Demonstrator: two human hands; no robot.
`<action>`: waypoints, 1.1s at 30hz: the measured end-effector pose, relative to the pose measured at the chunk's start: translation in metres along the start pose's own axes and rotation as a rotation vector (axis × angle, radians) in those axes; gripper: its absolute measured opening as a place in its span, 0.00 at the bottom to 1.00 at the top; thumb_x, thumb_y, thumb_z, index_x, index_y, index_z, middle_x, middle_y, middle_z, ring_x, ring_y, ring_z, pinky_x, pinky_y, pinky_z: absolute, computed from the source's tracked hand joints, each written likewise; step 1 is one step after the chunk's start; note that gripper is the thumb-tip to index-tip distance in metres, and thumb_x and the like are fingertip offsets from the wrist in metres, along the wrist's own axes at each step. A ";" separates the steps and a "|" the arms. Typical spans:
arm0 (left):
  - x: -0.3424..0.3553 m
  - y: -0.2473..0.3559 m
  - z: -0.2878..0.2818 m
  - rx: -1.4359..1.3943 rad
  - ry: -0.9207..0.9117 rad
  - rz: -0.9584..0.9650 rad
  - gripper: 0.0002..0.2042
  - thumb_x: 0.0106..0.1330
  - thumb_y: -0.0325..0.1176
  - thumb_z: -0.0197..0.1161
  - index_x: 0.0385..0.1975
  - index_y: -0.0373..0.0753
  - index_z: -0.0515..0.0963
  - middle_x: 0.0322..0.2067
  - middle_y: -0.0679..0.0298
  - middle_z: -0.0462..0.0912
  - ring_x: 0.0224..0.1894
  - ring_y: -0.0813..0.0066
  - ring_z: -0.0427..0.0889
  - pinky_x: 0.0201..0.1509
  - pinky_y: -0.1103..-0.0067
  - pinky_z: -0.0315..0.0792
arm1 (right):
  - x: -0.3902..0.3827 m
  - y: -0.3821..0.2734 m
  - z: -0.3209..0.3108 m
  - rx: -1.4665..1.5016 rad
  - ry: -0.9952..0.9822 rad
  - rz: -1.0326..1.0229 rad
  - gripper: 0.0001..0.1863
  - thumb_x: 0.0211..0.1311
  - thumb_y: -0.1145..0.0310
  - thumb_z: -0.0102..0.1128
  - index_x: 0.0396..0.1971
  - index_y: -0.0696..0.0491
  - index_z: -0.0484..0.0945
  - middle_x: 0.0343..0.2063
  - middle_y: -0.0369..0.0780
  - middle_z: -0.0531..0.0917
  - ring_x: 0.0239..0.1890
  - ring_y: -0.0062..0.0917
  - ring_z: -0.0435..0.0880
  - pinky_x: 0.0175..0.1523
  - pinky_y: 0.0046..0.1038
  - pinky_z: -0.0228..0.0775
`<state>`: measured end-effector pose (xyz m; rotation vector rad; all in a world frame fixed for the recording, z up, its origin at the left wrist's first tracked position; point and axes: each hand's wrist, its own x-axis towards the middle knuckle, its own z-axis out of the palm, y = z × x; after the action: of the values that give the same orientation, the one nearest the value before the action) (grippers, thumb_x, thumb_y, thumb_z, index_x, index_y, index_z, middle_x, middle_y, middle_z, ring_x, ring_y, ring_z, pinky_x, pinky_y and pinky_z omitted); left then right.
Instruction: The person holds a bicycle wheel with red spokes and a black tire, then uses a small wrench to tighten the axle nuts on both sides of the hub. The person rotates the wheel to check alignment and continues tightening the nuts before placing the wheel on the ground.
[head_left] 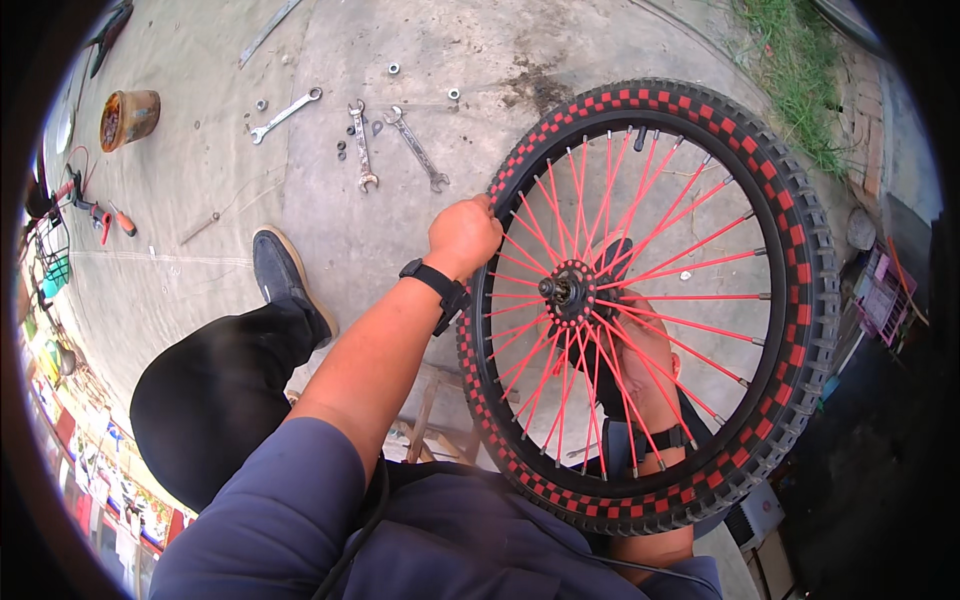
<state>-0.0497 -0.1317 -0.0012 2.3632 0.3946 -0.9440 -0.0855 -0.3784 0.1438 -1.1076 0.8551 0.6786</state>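
Observation:
A bicycle wheel with a red-and-black checkered tire (801, 300) and red spokes is held up in front of my body. My left hand (465, 236) is closed on the left edge of its rim and tire, a black watch on that wrist. Behind the spokes is my right hand (648, 345), closed at the far side of the hub (572, 292); the spokes and hub partly hide its fingers. The hub's threaded axle end points up toward me.
On the concrete beyond the wheel lie three wrenches (361, 147) and several loose nuts (453, 94). A rusty tin (130, 119) and an orange-handled screwdriver (123, 221) are at the left. Grass (790, 85) borders the far right, with a pink crate (885, 298) nearer.

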 end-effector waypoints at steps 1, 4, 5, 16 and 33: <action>0.000 0.000 0.000 -0.001 0.005 0.000 0.13 0.64 0.36 0.58 0.44 0.39 0.81 0.37 0.53 0.87 0.41 0.51 0.86 0.45 0.60 0.80 | 0.000 0.000 0.001 0.012 0.000 -0.011 0.19 0.72 0.75 0.57 0.60 0.59 0.72 0.45 0.42 0.84 0.37 0.23 0.87 0.41 0.24 0.86; 0.002 -0.003 0.003 -0.053 0.064 0.014 0.12 0.61 0.37 0.59 0.39 0.39 0.81 0.33 0.49 0.86 0.39 0.47 0.85 0.44 0.57 0.78 | 0.000 0.001 0.003 0.048 -0.016 -0.037 0.18 0.72 0.76 0.57 0.59 0.59 0.72 0.47 0.43 0.84 0.40 0.26 0.88 0.43 0.27 0.87; 0.003 -0.004 0.004 -0.054 0.065 0.019 0.12 0.61 0.37 0.59 0.39 0.38 0.81 0.33 0.49 0.86 0.38 0.47 0.85 0.44 0.57 0.78 | 0.000 0.001 0.003 0.059 -0.029 -0.040 0.18 0.72 0.76 0.57 0.59 0.59 0.72 0.47 0.43 0.84 0.41 0.27 0.88 0.44 0.28 0.87; 0.005 0.008 -0.009 0.009 -0.074 -0.037 0.17 0.60 0.37 0.60 0.46 0.37 0.82 0.41 0.52 0.87 0.45 0.51 0.86 0.49 0.62 0.80 | 0.000 -0.002 0.004 0.035 -0.031 -0.031 0.19 0.70 0.76 0.59 0.59 0.60 0.73 0.49 0.45 0.84 0.46 0.30 0.87 0.49 0.30 0.86; -0.006 -0.019 -0.037 -1.235 -0.682 -0.070 0.03 0.65 0.30 0.62 0.34 0.41 0.75 0.27 0.68 0.80 0.28 0.79 0.83 0.25 0.82 0.72 | 0.000 0.003 0.007 0.017 0.038 -0.008 0.14 0.65 0.73 0.65 0.48 0.64 0.79 0.41 0.48 0.86 0.43 0.33 0.88 0.46 0.31 0.84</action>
<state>-0.0428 -0.0949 0.0177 0.8681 0.5526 -1.0266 -0.0866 -0.3710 0.1437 -1.1112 0.8872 0.6443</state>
